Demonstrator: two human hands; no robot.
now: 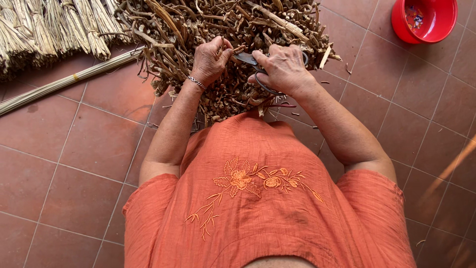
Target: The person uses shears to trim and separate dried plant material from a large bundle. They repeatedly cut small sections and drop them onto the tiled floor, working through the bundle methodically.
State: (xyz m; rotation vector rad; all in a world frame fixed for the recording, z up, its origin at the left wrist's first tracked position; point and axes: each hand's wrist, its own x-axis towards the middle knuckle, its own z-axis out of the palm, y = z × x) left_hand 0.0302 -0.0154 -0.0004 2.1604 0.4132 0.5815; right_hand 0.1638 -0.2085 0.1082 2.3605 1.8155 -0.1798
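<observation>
My left hand (210, 60) pinches a short dry brown stem (238, 49) above a big pile of cut dried stems (228, 25) on the tiled floor. A thin bracelet circles its wrist. My right hand (283, 68) grips a pair of dark metal scissors (248, 59), fingers through the loop handles, the blades pointing left toward the stem held by the left hand. Both hands hover over the near edge of the pile, in front of my orange embroidered shirt (258, 198).
Bundles of pale straw (44, 30) lie at the top left, with a long thin bundle of reeds (69, 80) slanting across the floor. A red plastic bowl (425, 20) stands at the top right. Reddish-brown floor tiles (74, 149) surround me.
</observation>
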